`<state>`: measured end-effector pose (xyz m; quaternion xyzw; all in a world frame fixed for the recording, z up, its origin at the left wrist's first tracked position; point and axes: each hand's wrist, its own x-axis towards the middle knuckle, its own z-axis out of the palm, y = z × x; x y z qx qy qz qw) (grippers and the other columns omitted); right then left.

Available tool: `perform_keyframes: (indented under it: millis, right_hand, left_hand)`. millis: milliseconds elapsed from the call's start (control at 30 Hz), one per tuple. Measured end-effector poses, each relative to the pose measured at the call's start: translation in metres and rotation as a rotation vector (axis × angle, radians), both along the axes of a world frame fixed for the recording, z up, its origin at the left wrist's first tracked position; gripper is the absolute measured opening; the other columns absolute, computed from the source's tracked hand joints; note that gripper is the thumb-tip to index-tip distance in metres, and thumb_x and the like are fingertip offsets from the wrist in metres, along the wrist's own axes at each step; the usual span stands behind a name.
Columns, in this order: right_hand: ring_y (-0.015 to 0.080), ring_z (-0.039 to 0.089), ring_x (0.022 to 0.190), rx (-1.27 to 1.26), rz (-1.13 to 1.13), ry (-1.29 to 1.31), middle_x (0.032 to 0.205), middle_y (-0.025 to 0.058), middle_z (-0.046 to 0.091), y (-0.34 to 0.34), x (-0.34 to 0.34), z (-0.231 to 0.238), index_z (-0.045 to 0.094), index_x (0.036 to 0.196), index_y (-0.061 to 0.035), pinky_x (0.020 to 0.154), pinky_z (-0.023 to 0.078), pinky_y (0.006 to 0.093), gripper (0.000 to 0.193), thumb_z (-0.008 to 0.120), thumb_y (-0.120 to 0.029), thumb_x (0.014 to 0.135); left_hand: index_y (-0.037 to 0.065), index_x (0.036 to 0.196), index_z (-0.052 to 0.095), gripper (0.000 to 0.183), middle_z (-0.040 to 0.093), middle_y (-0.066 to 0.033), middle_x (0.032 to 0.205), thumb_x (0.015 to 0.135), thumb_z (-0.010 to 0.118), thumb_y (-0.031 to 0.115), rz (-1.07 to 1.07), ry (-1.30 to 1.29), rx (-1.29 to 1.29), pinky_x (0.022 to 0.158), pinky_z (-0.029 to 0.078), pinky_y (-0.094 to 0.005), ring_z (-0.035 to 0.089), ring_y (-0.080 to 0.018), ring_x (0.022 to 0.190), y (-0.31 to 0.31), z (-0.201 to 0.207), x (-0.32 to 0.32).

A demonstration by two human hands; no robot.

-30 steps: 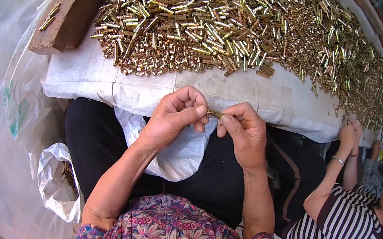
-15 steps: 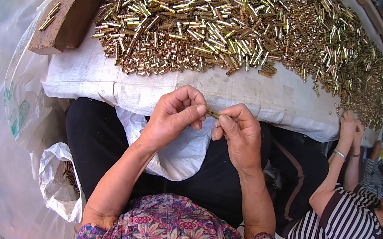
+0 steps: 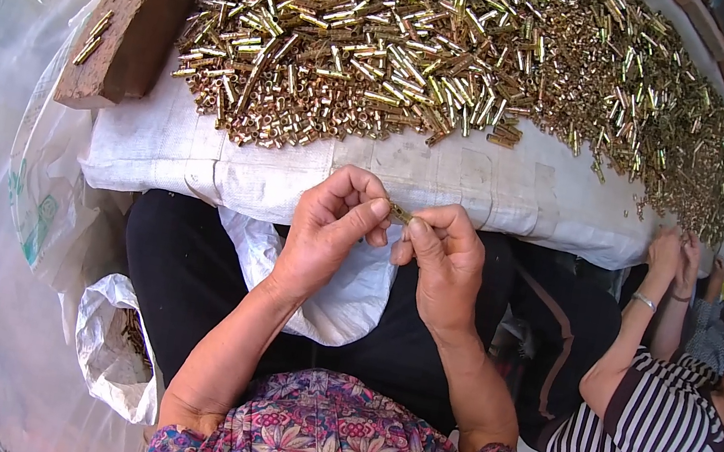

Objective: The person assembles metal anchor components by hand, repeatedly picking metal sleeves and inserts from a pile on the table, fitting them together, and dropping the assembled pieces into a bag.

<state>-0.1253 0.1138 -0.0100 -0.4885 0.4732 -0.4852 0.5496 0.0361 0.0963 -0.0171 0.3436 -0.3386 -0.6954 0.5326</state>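
Between my two hands, over my lap, is a small brass-coloured metal sleeve (image 3: 399, 214). My left hand (image 3: 327, 232) pinches one end of it between thumb and fingers. The other end sits in the pinch of my right hand (image 3: 444, 264). Both hands are just in front of a table's near edge, covered in white woven cloth (image 3: 448, 171). Beyond them spreads a large heap of brass-coloured metal sleeves (image 3: 392, 44). Short ring-like pieces (image 3: 285, 113) lie along the heap's near left edge. The fingers hide the sleeve's ends.
A brown block (image 3: 133, 20) borders the heap at left, with a few sleeves (image 3: 93, 37) on top. A white sack (image 3: 99, 354) holding metal pieces stands left of my legs. At right, a co-worker's hands (image 3: 673, 254) are at the table edge.
Both hands keep their pinch on the sleeve. My right hand has shifted slightly left and turned a little. The co-worker's hands have moved slightly toward the right.
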Motion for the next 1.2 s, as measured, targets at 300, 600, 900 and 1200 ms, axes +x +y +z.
perform_keyframes:
  millis: [300,600,900,1200]
  right_hand:
    - [0.0083,0.057,0.063,-0.068,-0.061,0.061,0.072,0.0033,0.059,0.007,0.002,0.001,0.054,0.094,-0.0004,0.062,0.049,0.0232,0.011,0.056,-0.010,0.098]
    - [0.0072,0.056,0.063,-0.217,-0.047,0.299,0.071,0.0030,0.059,0.014,-0.004,0.005,0.054,0.095,-0.0001,0.060,0.048,0.0212,0.009,0.058,-0.008,0.097]
    - [0.0081,0.055,0.062,-0.074,0.059,0.114,0.072,0.0028,0.057,0.022,-0.015,0.000,0.054,0.093,-0.0012,0.061,0.049,0.0242,0.008,0.056,-0.008,0.098]
    - [0.0085,0.055,0.060,0.114,0.115,-0.121,0.073,0.0037,0.057,0.040,-0.017,0.007,0.053,0.090,-0.0020,0.060,0.049,0.0250,0.011,0.056,-0.009,0.098]
  left_hand:
    - [0.001,0.093,0.056,0.009,0.061,-0.0024,0.079,0.096,0.058,0.009,-0.106,-0.046,-0.005,0.063,0.048,-0.0214,0.058,-0.0079,0.066,-0.001,0.002,0.008]
    - [0.002,0.091,0.056,0.009,0.062,-0.0025,0.078,0.095,0.059,0.010,-0.240,-0.067,0.020,0.061,0.047,-0.0215,0.057,-0.0075,0.064,-0.001,-0.002,0.013]
    - [0.003,0.089,0.057,0.009,0.060,-0.0008,0.076,0.095,0.059,0.009,-0.282,-0.257,0.000,0.061,0.047,-0.0215,0.056,-0.0064,0.066,0.014,0.019,0.017]
    - [0.003,0.089,0.057,0.009,0.059,-0.0018,0.078,0.094,0.061,0.009,-0.357,-0.511,-0.113,0.064,0.048,-0.0231,0.057,-0.0087,0.068,0.033,0.035,0.022]
